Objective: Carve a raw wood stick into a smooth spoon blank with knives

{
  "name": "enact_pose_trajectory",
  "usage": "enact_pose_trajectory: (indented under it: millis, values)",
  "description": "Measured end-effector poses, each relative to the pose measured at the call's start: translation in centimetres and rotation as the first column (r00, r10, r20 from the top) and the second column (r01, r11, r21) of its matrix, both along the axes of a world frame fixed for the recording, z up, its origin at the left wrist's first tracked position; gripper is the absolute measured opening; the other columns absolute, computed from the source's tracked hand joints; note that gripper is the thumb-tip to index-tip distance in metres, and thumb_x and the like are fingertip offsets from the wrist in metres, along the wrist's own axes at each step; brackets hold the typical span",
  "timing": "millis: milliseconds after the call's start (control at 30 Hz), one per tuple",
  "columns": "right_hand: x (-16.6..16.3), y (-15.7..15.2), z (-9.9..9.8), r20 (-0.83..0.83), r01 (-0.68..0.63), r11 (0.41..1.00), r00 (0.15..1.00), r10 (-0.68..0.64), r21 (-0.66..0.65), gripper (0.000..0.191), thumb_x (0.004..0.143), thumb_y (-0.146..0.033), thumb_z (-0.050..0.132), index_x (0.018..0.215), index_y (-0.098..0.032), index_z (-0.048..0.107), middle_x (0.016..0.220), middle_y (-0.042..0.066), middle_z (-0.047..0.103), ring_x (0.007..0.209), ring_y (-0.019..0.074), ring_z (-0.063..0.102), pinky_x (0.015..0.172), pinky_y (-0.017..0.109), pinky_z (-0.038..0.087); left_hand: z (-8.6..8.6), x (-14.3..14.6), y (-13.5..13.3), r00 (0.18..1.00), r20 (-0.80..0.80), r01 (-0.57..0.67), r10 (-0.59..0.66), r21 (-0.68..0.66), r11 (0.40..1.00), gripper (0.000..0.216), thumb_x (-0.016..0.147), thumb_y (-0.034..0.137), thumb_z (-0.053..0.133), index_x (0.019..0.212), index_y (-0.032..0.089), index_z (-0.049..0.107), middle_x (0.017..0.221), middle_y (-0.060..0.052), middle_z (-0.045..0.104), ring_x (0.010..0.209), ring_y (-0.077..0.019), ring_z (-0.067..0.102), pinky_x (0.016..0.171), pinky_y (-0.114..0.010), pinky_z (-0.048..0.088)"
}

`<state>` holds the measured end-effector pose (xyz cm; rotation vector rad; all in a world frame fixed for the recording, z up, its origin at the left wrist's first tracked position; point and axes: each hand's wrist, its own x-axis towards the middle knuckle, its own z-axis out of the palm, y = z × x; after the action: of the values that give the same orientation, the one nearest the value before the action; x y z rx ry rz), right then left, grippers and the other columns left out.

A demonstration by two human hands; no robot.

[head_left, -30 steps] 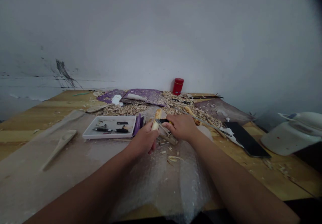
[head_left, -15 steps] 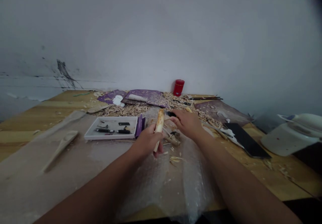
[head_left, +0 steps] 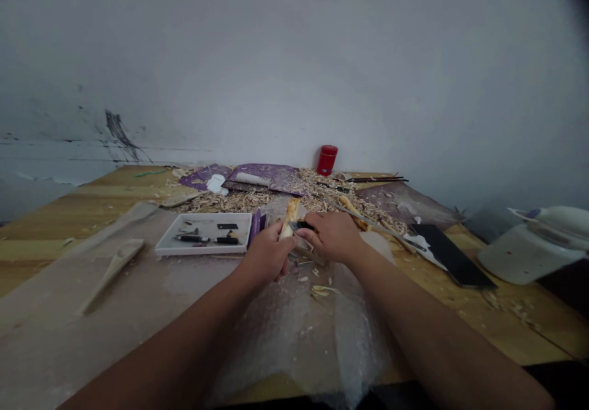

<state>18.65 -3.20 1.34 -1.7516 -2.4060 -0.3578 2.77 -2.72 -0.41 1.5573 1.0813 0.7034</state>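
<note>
My left hand (head_left: 265,255) is closed round a pale wooden stick (head_left: 290,212) whose upper end points away from me. Beside it my right hand (head_left: 332,235) is closed on a small knife with a dark handle (head_left: 301,225), and the blade rests against the stick just above my left fingers. Both hands work over a sheet of bubble wrap (head_left: 304,330) that carries a few loose shavings (head_left: 322,290).
A white tray (head_left: 205,233) of small dark tools lies left of my hands. A carved wooden spoon (head_left: 110,267) rests further left. Wood shavings (head_left: 322,194) pile up behind, near a red can (head_left: 326,159). A black slab (head_left: 451,253) and a white appliance (head_left: 534,244) sit right.
My right hand had swung away from the stick half a second ago, then came back to it with the knife. The left hand lowered the stick slightly.
</note>
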Motion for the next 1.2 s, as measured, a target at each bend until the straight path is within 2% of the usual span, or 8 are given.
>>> enact_pose_trajectory:
  millis: [233, 600, 667, 733, 800, 867, 967, 1200]
  values:
    - [0.2, 0.3, -0.2, -0.001, 0.033, 0.999, 0.999, -0.033, 0.011, 0.058, 0.081, -0.057, 0.011, 0.09, -0.02, 0.054, 0.083, 0.006, 0.062, 0.073, 0.0177, 0.055, 0.056, 0.025, 0.027, 0.4, 0.1, -0.4, 1.0, -0.022, -0.017, 0.017, -0.013, 1.0, 0.023, 0.074, 0.032, 0.04, 0.089, 0.017, 0.047, 0.032, 0.008, 0.039, 0.025, -0.0074, 0.032, 0.027, -0.015, 0.022]
    - [0.7, 1.2, -0.4, -0.015, 0.046, 0.999, 0.999, -0.046, 0.022, 0.06, 0.08, -0.059, 0.008, 0.093, -0.023, 0.053, 0.086, 0.005, 0.064, 0.076, 0.0193, 0.057, 0.058, 0.026, 0.031, -0.2, 0.4, -0.2, 0.999, -0.027, -0.039, 0.038, -0.028, 0.999, 0.026, 0.074, 0.034, 0.039, 0.091, 0.017, 0.049, 0.032, 0.008, 0.039, 0.026, -0.0085, 0.035, 0.029, -0.017, 0.025]
    - [2.1, 1.8, -0.4, -0.034, 0.151, 0.988, 0.988, -0.149, 0.041, 0.061, 0.08, -0.059, 0.007, 0.092, -0.023, 0.054, 0.085, 0.006, 0.063, 0.075, 0.0195, 0.057, 0.057, 0.026, 0.031, -0.1, 0.6, -0.8, 0.999, -0.039, -0.004, 0.002, -0.057, 0.998, 0.022, 0.073, 0.032, 0.04, 0.088, 0.017, 0.049, 0.031, 0.008, 0.038, 0.025, -0.008, 0.035, 0.029, -0.017, 0.025]
    - [4.0, 2.4, -0.2, -0.071, 0.328, 0.943, 0.944, -0.323, 0.059, 0.061, 0.081, -0.058, 0.007, 0.092, -0.022, 0.055, 0.082, 0.007, 0.063, 0.073, 0.0193, 0.057, 0.055, 0.025, 0.03, 0.2, 0.9, -1.5, 0.997, -0.056, 0.055, -0.06, -0.093, 0.994, 0.019, 0.072, 0.032, 0.042, 0.083, 0.017, 0.048, 0.031, 0.008, 0.038, 0.026, -0.0082, 0.036, 0.029, -0.017, 0.025]
    - [5.5, 2.6, 0.1, -0.132, 0.397, 0.914, 0.913, -0.385, 0.079, 0.06, 0.083, -0.054, 0.005, 0.092, -0.021, 0.055, 0.081, 0.006, 0.063, 0.072, 0.0177, 0.056, 0.055, 0.024, 0.029, 0.4, 1.0, -1.9, 0.996, -0.036, 0.082, -0.087, -0.123, 0.989, 0.02, 0.073, 0.034, 0.042, 0.082, 0.017, 0.048, 0.031, 0.007, 0.038, 0.026, -0.0082, 0.035, 0.028, -0.017, 0.024]
    - [5.8, 2.5, 0.3, -0.167, 0.333, 0.937, 0.935, -0.313, 0.105, 0.058, 0.084, -0.052, 0.004, 0.09, -0.022, 0.054, 0.08, 0.005, 0.063, 0.072, 0.0164, 0.056, 0.054, 0.024, 0.029, 0.6, 0.9, -1.8, 0.997, 0.023, 0.077, -0.075, -0.148, 0.986, 0.024, 0.073, 0.036, 0.041, 0.085, 0.017, 0.047, 0.031, 0.008, 0.038, 0.025, -0.0076, 0.033, 0.028, -0.017, 0.024]
    - [4.5, 1.8, 0.3, -0.131, 0.191, 0.974, 0.976, -0.175, 0.119, 0.057, 0.084, -0.053, 0.006, 0.086, -0.022, 0.054, 0.079, 0.003, 0.062, 0.072, 0.0161, 0.056, 0.054, 0.024, 0.027, 0.6, 0.7, -1.4, 0.993, 0.096, 0.086, -0.069, -0.181, 0.98, 0.025, 0.074, 0.037, 0.041, 0.089, 0.017, 0.046, 0.03, 0.008, 0.038, 0.025, -0.0078, 0.033, 0.028, -0.017, 0.023]
    - [1.5, 0.6, 0.2, -0.058, 0.035, 0.999, 0.998, -0.035, 0.006, 0.059, 0.081, -0.058, 0.009, 0.087, -0.02, 0.054, 0.08, 0.005, 0.063, 0.07, 0.0174, 0.055, 0.055, 0.024, 0.027, 0.7, 0.4, -1.1, 0.985, 0.167, 0.086, -0.051, -0.208, 0.974, 0.018, 0.074, 0.034, 0.042, 0.083, 0.019, 0.044, 0.031, 0.008, 0.039, 0.025, -0.0073, 0.032, 0.029, -0.017, 0.028]
